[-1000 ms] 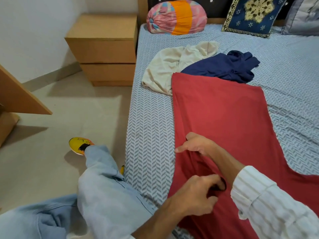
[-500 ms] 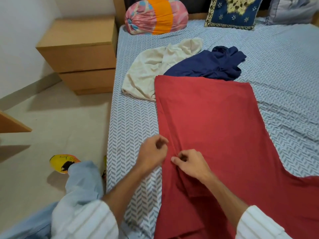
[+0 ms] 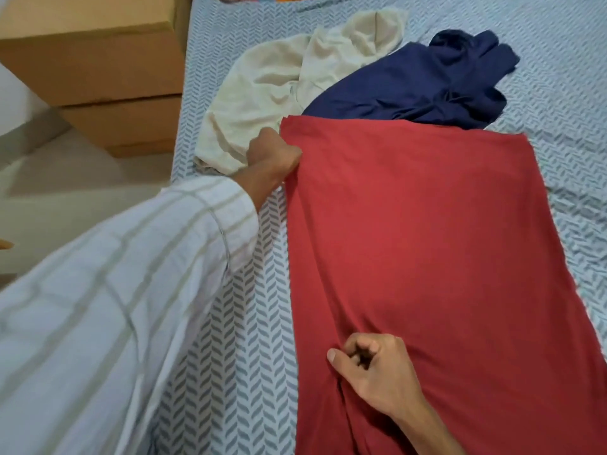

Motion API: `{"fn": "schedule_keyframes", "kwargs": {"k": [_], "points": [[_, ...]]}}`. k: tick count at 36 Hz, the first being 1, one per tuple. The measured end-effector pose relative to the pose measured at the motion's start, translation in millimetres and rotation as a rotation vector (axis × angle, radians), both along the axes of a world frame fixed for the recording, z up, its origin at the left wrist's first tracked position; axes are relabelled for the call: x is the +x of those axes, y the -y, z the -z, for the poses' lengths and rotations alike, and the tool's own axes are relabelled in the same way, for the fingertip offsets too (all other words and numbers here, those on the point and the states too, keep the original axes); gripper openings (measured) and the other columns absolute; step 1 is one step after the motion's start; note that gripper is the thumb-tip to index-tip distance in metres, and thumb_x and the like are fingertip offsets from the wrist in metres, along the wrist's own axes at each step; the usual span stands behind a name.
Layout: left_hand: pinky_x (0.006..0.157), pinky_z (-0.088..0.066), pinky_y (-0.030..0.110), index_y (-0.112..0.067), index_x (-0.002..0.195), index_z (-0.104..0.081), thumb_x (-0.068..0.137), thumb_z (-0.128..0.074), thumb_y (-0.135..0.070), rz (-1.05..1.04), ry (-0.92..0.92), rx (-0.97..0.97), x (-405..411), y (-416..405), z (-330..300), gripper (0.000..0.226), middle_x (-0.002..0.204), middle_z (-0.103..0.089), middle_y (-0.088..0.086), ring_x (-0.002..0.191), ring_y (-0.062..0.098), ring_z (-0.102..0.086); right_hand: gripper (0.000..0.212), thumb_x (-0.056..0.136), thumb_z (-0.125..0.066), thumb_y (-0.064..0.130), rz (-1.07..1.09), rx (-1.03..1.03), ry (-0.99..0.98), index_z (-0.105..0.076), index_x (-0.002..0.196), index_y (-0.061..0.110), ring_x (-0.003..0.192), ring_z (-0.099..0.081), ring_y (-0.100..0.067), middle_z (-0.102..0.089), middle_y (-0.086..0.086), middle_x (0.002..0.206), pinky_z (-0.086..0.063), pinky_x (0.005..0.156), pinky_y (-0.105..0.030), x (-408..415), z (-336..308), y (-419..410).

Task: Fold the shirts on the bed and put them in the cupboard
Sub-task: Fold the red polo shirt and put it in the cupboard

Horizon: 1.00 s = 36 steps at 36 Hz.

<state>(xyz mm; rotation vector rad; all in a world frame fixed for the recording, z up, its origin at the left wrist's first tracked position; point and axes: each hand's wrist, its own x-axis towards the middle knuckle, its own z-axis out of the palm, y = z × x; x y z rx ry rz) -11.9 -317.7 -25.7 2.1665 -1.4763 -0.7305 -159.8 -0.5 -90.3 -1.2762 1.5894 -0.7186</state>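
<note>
Fingers [image 3: 358,351] curled on red shirt [image 3: 427,241]

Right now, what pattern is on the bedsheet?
A grey-blue herringbone print on the bedsheet, clearest in the head view.

Wooden nightstand [image 3: 98,70] beside bed; pale floor [image 3: 82,192] below.

1. Bed [image 3: 236,339]: covered by a pale blue sheet printed with a grey herringbone pattern; its left edge runs alongside the floor.
2. Red shirt [image 3: 427,257]: spread flat on the sheet, reaching from mid-bed to the near edge of view.
3. Cream shirt [image 3: 262,93]: crumpled on the sheet, touching the red shirt's far left corner.
4. Navy shirt [image 3: 427,83]: bunched, lying partly over the cream shirt, its near edge under the red shirt's far hem.
</note>
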Motion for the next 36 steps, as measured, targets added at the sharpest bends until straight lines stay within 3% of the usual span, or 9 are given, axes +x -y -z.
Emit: {"fn": "schedule_keyframes", "kwargs": {"k": [5, 9, 16, 21, 25, 27, 29, 33, 36], "points": [[0.091, -0.054, 0.037, -0.008, 0.124, -0.060, 0.084, -0.064, -0.023, -0.035, 0.066, -0.019, -5.9, 31.1, 2.4, 0.042, 0.123, -0.067, 0.012, 0.113, 0.033, -0.065, 0.039, 0.076, -0.076, 0.041, 0.018, 0.013, 0.065, -0.057, 0.059, 0.011, 0.043, -0.034, -0.004, -0.042, 0.007, 0.045, -0.030, 0.044, -0.021, -2.7, 4.4, 1.9], [0.085, -0.059, 0.040, -0.013, 0.114, -0.067, 0.076, -0.065, -0.023, -0.053, 0.078, -0.071, -10.0, 35.9, -4.2, 0.040, 0.112, -0.071, 0.008, 0.102, 0.031, -0.069, 0.039, 0.077, -0.076, 0.039, 0.024, 0.006, 0.071, -0.056, 0.059, 0.011, 0.044, -0.034, -0.003, -0.041, 0.009, 0.046, -0.028, 0.044, -0.022, -3.4, -0.3, 1.4], [0.079, -0.063, 0.039, -0.014, 0.096, -0.074, 0.056, -0.058, -0.026, -0.095, -0.136, -0.079, -28.0, 25.0, -19.6, 0.045, 0.092, -0.076, 0.008, 0.086, 0.028, -0.074, 0.036, 0.084, -0.079, 0.028, 0.018, 0.024, 0.050, -0.058, 0.056, 0.021, 0.046, -0.037, -0.002, -0.046, 0.012, 0.047, -0.032, 0.048, -0.021, -4.5, -30.5, -0.6], [0.076, -0.064, 0.040, -0.013, 0.098, -0.074, 0.060, -0.061, -0.021, -0.047, -0.213, -0.114, -59.1, 25.7, -33.3, 0.041, 0.091, -0.076, 0.007, 0.083, 0.028, -0.073, 0.041, 0.082, -0.078, 0.031, 0.084, 0.040, -0.054, -0.051, 0.053, 0.019, 0.046, -0.035, -0.001, -0.042, 0.010, 0.044, -0.032, 0.050, -0.019, -28.9, -39.9, -19.9], [0.061, -0.064, 0.040, -0.011, 0.088, -0.075, 0.064, -0.066, -0.017, 0.084, -0.238, -0.103, -97.5, 22.8, -36.2, 0.027, 0.079, -0.074, 0.008, 0.070, 0.028, -0.074, 0.052, 0.084, -0.079, 0.014, 0.151, 0.128, -0.019, -0.045, 0.046, 0.022, 0.033, -0.044, -0.008, -0.042, 0.006, 0.039, -0.031, 0.042, -0.018, -49.9, -29.5, -29.5], [0.046, -0.061, 0.038, -0.009, 0.083, -0.075, 0.073, -0.068, -0.011, 0.149, -0.224, -0.098, -113.2, 19.9, -32.1, 0.012, 0.071, -0.072, 0.009, 0.056, 0.025, -0.071, 0.052, 0.086, -0.077, 0.011, 0.164, 0.161, 0.026, -0.045, 0.046, 0.021, 0.031, -0.053, -0.017, -0.047, 0.002, 0.039, -0.031, 0.039, -0.017, -55.1, -22.6, -28.4], [0.041, -0.058, 0.036, -0.008, 0.080, -0.074, 0.078, -0.068, -0.011, 0.193, -0.197, -0.093, -126.8, 20.2, -23.7, 0.007, 0.065, -0.071, 0.010, 0.044, 0.022, -0.068, 0.050, 0.087, -0.076, 0.012, 0.170, 0.198, 0.081, -0.046, 0.048, 0.019, 0.031, -0.056, -0.024, -0.051, -0.004, 0.039, -0.030, 0.035, -0.017, -60.3, -14.3, -27.9], [0.046, -0.060, 0.035, -0.009, 0.078, -0.075, 0.080, -0.066, -0.009, 0.208, -0.178, -0.049, -143.7, 24.3, -3.8, 0.009, 0.061, -0.071, 0.009, 0.042, 0.021, -0.067, 0.044, 0.076, -0.074, 0.035, 0.189, 0.220, 0.164, -0.044, 0.049, 0.017, 0.031, -0.053, -0.022, -0.046, -0.003, 0.039, -0.027, 0.036, -0.017, -61.4, -8.1, -26.3], [0.059, -0.064, 0.034, -0.012, 0.071, -0.076, 0.074, -0.066, -0.009, 0.226, -0.168, -0.016, -152.1, 28.1, 13.8, 0.011, 0.057, -0.071, 0.009, 0.046, 0.020, -0.069, 0.042, 0.071, -0.070, 0.038, 0.208, 0.200, 0.208, -0.041, 0.049, 0.017, 0.029, -0.045, -0.016, -0.041, -0.001, 0.039, -0.028, 0.037, -0.018, -63.6, -2.2, -26.9]]}}
